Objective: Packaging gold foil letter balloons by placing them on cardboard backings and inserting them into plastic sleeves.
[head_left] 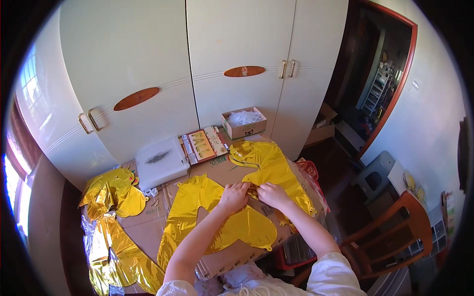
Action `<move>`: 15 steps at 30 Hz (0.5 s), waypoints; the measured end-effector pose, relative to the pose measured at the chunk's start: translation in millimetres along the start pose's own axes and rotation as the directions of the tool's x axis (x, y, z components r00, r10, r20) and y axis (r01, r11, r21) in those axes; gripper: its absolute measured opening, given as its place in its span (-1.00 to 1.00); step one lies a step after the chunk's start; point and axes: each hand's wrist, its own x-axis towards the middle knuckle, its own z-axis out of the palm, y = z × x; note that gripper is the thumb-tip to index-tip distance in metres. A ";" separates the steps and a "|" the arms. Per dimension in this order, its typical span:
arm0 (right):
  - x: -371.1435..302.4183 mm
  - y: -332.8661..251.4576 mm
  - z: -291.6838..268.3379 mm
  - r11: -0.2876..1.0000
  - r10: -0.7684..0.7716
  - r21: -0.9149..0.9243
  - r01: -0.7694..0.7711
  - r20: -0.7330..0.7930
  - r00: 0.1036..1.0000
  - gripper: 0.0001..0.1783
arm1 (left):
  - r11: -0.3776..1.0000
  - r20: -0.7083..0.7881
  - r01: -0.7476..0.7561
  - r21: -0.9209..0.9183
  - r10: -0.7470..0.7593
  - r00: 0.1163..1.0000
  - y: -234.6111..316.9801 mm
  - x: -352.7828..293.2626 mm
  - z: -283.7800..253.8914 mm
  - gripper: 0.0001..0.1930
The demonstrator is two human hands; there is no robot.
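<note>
Both hands meet over the middle of a cardboard-covered table. My left hand (234, 198) is closed, its fingers pinching a small edge of gold foil. Beside it my right hand (272, 194) is closed on the same bit, a finger's width away. The foil belongs to a flat, deflated gold foil balloon (269, 165) that spreads beyond and right of the hands. Under my left forearm lies another flat gold foil balloon (192, 197), with a rounded lobe (254, 229) near the front edge. My fingers hide exactly what they pinch.
More gold foil balloons (116, 192) lie at the left, some hanging over the edge (118, 246). A white plastic case (162, 163), a flat printed box (200, 146) and an open carton of clear plastic pieces (245, 128) line the cupboard. A wooden chair (395, 237) stands right.
</note>
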 end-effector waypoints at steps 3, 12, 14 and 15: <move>8.2 -2.9 -6.1 0.977 0.151 0.146 -0.152 0.022 0.988 -0.80 | 0.998 0.015 0.061 0.011 -0.061 0.998 -2.8 -2.0 1.7 -0.51; 9.3 36.0 -4.4 0.368 0.577 0.699 -0.613 0.346 0.740 -0.75 | 0.983 -0.003 -0.080 0.163 0.082 0.997 17.7 6.7 -10.2 -0.61; 15.2 34.7 -3.0 0.045 0.568 0.805 -0.591 0.466 0.678 -0.81 | 0.975 -0.001 -0.140 0.175 0.143 0.990 14.0 7.0 -6.7 -0.65; 16.3 31.7 -1.5 -0.112 0.587 0.830 -0.546 0.499 0.638 -0.87 | 0.976 0.011 -0.160 0.150 0.160 0.987 8.6 9.3 1.9 -0.66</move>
